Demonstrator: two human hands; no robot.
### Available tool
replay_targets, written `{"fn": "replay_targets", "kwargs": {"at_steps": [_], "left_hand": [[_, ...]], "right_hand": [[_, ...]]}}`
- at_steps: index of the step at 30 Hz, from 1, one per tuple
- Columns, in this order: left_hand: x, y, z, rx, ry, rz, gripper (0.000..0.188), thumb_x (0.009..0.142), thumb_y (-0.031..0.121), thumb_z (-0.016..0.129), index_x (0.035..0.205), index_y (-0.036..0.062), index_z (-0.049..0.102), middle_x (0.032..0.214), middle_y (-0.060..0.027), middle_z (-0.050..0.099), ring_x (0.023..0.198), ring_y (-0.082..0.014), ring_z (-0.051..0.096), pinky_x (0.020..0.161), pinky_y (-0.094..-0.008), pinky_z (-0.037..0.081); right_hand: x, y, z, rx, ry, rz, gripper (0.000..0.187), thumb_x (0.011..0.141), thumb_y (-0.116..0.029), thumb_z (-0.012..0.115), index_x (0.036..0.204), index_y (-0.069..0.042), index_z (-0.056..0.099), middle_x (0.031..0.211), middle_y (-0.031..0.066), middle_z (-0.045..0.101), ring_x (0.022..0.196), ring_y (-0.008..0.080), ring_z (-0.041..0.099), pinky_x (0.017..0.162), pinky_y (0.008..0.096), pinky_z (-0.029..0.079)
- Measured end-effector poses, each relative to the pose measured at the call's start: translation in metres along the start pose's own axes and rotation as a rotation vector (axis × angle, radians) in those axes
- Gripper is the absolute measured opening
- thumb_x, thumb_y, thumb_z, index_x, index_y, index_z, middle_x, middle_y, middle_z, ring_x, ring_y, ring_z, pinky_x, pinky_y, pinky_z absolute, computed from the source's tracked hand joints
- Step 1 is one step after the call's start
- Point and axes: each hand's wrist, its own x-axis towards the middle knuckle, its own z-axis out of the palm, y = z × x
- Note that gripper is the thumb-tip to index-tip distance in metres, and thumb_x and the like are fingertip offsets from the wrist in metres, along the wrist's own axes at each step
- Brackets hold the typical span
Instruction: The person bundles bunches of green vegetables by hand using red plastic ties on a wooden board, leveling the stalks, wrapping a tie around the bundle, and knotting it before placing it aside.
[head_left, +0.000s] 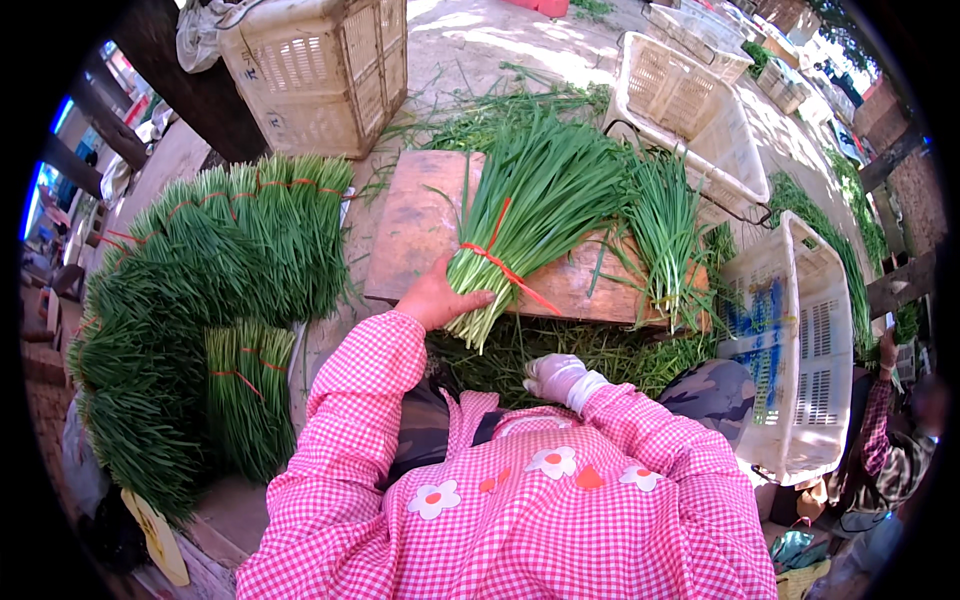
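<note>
My bare left hand point(437, 297) is closed round the near, pale-stemmed end of a bundle of garlic chives point(540, 190). A red tie point(490, 252) circles that bundle just above my thumb, its loose end trailing right. The bundle rests on a sloping wooden board point(415, 205), leaves pointing away from me. Right of it on the board lies a smaller loose bunch of chives point(668, 230). My right hand point(556, 379), in a whitish glove, is curled closed above my lap, away from the board; whatever might be in its fingers is hidden.
Many tied chive bundles point(190, 260) stand packed at my left, with one shorter bundle point(245, 385) in front. Plastic crates stand at the back left point(300, 80), back right point(690, 110) and right point(800, 350). Loose trimmings point(590, 345) lie under the board. Another person point(895, 450) sits far right.
</note>
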Motion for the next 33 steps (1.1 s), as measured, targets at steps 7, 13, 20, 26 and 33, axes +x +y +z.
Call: {"fn": "replay_targets", "kwargs": {"at_steps": [7, 13, 20, 26, 33], "left_hand": [[-0.005, 0.002, -0.003, 0.031, 0.002, -0.070, 0.109, 0.063, 0.058, 0.073, 0.138, -0.0019, 0.021, 0.123, -0.0258, 0.049, 0.114, -0.0351, 0.050, 0.097, -0.0371, 0.038], [-0.011, 0.045, -0.011, 0.426, 0.284, -0.014, 0.125, 0.056, 0.060, 0.075, 0.141, -0.0003, 0.006, 0.130, -0.0269, 0.040, 0.121, -0.0367, 0.041, 0.101, -0.0547, 0.025], [0.019, 0.096, 0.032, 0.772, 0.157, -0.143, 0.128, 0.053, 0.053, 0.079, 0.143, 0.0035, 0.003, 0.122, -0.0245, 0.044, 0.114, -0.0359, 0.047, 0.096, -0.0590, 0.028], [0.047, 0.059, -0.004, 0.286, 0.105, 0.024, 0.098, 0.062, 0.033, 0.077, 0.136, 0.0007, 0.020, 0.101, -0.0174, 0.062, 0.086, -0.0295, 0.063, 0.076, -0.0368, 0.052], [-0.018, 0.051, -0.015, -1.164, -0.417, -0.343, 0.045, 0.079, 0.027, 0.067, 0.114, 0.0010, 0.054, 0.103, -0.0148, 0.063, 0.088, -0.0236, 0.064, 0.078, -0.0376, 0.054]], "right_hand": [[-0.011, 0.061, 0.017, -0.386, -0.569, 0.248, 0.032, 0.077, -0.023, 0.063, 0.108, -0.014, 0.066, 0.113, 0.0094, 0.062, 0.105, 0.0261, 0.059, 0.083, 0.0376, 0.049], [-0.016, 0.053, -0.011, 0.223, 0.055, 0.123, 0.028, 0.081, -0.025, 0.059, 0.104, -0.008, 0.058, 0.096, 0.0153, 0.064, 0.093, 0.0329, 0.060, 0.078, 0.0394, 0.047], [-0.011, 0.041, 0.012, 0.237, -0.146, 0.023, 0.027, 0.084, -0.028, 0.057, 0.105, -0.011, 0.059, 0.094, 0.0123, 0.065, 0.090, 0.0288, 0.061, 0.078, 0.0382, 0.045], [-0.004, 0.047, 0.013, 0.486, -0.076, -0.057, 0.024, 0.084, -0.026, 0.059, 0.101, -0.008, 0.058, 0.083, 0.0042, 0.062, 0.075, 0.0157, 0.056, 0.069, 0.0309, 0.045], [-0.013, 0.030, -0.047, 1.556, -0.227, -0.233, 0.074, 0.081, -0.058, 0.056, 0.135, -0.014, 0.032, 0.126, 0.0140, 0.047, 0.111, 0.0224, 0.050, 0.090, 0.0348, 0.042]]}}
